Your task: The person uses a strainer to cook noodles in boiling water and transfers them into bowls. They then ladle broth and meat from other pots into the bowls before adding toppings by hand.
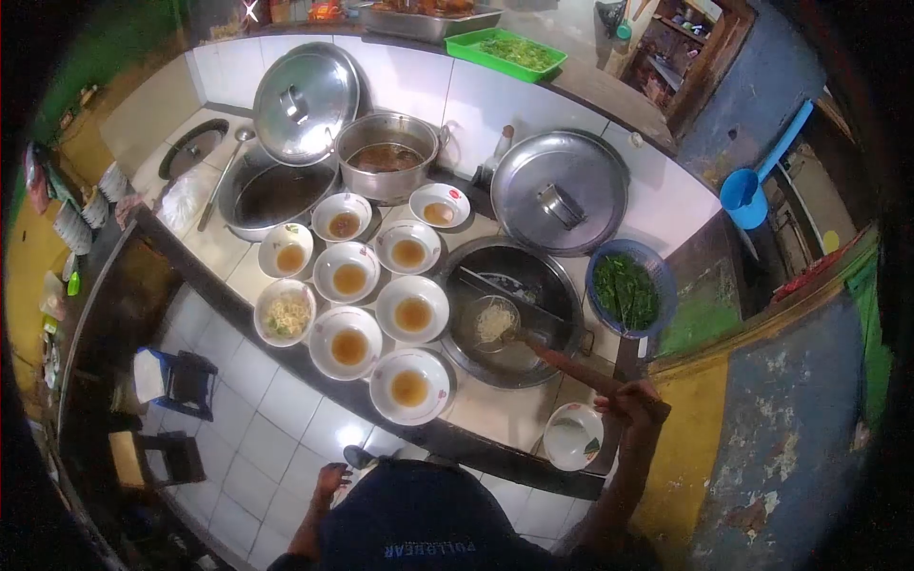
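My right hand (636, 403) is wrapped round the wooden handle of a strainer (497, 324), which holds pale noodles over a large round pot (562, 357) with a metal divider. Near the counter's front edge my left hand (332, 479) hangs low, its fingers curled; a dark spoon-like object (358, 457) shows beside it, and whether the hand holds anything is too small to tell. Several white bowls with brown liquid stand left of the pot, one of them (409, 388) nearest me. Another bowl (285, 312) contains noodles. A white bowl (573, 438) sits below my right forearm's side.
Behind the bowls are a pot of dark broth (281, 195) with a ladle (224, 181), a smaller pot (387, 157) and two large lids (560, 192). Greens fill a blue basket (631, 293) at right. A green tray (505, 54) rests on the ledge. Stools (186, 381) stand on the floor.
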`<action>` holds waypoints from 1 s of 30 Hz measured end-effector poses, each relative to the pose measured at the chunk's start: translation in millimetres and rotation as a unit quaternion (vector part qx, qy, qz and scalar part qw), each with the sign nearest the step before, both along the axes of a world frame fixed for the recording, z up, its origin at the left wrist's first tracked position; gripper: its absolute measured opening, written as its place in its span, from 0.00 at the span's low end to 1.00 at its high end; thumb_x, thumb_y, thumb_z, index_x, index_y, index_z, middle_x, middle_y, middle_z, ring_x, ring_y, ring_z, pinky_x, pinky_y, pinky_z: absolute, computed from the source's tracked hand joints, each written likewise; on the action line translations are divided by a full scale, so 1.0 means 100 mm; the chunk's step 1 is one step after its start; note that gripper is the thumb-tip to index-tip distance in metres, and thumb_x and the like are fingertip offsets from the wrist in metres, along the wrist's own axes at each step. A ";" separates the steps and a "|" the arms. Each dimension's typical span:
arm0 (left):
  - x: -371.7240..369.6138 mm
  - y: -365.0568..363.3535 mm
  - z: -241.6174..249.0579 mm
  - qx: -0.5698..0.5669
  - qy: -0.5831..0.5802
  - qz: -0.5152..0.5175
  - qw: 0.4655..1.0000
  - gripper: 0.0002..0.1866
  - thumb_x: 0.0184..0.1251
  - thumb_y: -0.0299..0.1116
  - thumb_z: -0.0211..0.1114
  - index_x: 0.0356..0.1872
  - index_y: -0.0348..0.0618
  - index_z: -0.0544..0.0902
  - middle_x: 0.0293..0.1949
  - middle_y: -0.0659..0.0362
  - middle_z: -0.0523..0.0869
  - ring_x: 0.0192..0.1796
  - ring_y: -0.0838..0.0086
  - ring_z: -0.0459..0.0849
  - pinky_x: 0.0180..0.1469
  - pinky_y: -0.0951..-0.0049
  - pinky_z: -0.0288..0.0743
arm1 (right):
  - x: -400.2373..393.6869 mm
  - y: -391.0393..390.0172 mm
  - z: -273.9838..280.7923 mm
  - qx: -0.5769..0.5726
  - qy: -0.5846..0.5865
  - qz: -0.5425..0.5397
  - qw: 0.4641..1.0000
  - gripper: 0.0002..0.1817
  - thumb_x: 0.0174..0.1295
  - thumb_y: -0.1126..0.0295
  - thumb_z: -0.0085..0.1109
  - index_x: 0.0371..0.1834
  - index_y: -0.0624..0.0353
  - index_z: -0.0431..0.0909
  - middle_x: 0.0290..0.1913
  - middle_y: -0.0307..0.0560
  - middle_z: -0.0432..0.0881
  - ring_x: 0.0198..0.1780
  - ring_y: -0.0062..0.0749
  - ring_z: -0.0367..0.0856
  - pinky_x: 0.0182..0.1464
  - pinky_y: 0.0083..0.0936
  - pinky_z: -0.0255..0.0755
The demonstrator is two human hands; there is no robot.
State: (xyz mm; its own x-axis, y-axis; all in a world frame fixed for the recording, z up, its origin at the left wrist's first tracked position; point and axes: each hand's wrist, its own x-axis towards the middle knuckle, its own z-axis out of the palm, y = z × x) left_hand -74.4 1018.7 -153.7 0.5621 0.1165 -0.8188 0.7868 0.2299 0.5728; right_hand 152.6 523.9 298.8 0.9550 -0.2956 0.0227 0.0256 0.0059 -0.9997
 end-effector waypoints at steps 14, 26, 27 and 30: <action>0.06 -0.15 0.33 0.049 0.015 0.000 0.999 0.19 0.68 0.36 0.54 0.54 0.32 0.73 0.43 0.45 0.85 0.35 0.57 0.87 0.28 0.64 0.81 | -0.13 -0.08 0.66 -0.064 -0.076 0.021 0.995 0.09 0.54 0.72 0.62 0.31 0.65 0.74 0.30 0.47 0.76 0.34 0.32 0.81 0.41 0.35 0.79; -0.10 -0.18 0.39 0.073 -0.009 0.070 0.995 0.21 0.67 0.40 0.55 0.50 0.30 0.78 0.39 0.48 0.86 0.34 0.64 0.84 0.32 0.68 0.79 | 0.15 -0.08 0.60 -0.164 -0.105 0.236 0.952 0.11 0.59 0.68 0.59 0.39 0.63 0.75 0.40 0.48 0.78 0.43 0.32 0.78 0.46 0.34 0.73; -0.10 -0.19 0.45 0.080 0.004 0.069 0.994 0.20 0.66 0.39 0.56 0.49 0.31 0.79 0.39 0.49 0.86 0.34 0.64 0.85 0.32 0.68 0.79 | 0.21 0.09 0.57 -0.126 -0.096 0.249 0.955 0.11 0.59 0.67 0.60 0.40 0.63 0.75 0.42 0.48 0.78 0.45 0.32 0.78 0.48 0.35 0.73; -0.12 -0.19 0.58 0.093 0.044 0.062 0.993 0.16 0.64 0.37 0.60 0.44 0.34 0.82 0.39 0.53 0.86 0.34 0.67 0.86 0.32 0.68 0.81 | 0.27 0.74 0.47 0.018 -0.064 0.300 0.952 0.13 0.62 0.66 0.60 0.45 0.61 0.75 0.48 0.47 0.78 0.49 0.32 0.77 0.54 0.38 0.70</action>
